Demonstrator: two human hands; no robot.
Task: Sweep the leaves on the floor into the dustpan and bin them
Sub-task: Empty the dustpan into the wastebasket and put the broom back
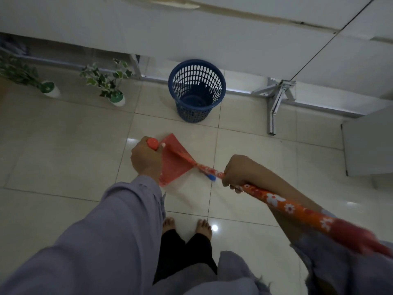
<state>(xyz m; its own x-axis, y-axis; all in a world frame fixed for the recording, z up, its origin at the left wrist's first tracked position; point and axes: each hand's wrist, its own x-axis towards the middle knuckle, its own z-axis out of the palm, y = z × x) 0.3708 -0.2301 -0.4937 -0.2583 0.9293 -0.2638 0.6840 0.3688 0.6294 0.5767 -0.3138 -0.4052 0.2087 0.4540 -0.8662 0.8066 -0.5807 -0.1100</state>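
My left hand (pixel 145 159) grips the round orange knob (pixel 152 143) at the top of the dustpan's handle. Below it, the red dustpan (pixel 173 165) sits low over the tiled floor. An orange broom stick with white flowers (pixel 287 206) is held in my right hand (pixel 238 172). The stick runs from the lower right across the dustpan. A small blue part (pixel 211 177) shows just left of that hand. The blue mesh bin (pixel 196 90) stands upright a little beyond the dustpan. I see no loose leaves on the floor, and I cannot tell what the dustpan holds.
Two small potted plants (pixel 114 99) (pixel 50 88) stand on the floor at the far left. A metal table leg (pixel 274 107) rises right of the bin, under a white tabletop. A white cabinet (pixel 368 143) is at the right. My bare feet (pixel 204 227) stand on the tiles below the dustpan.
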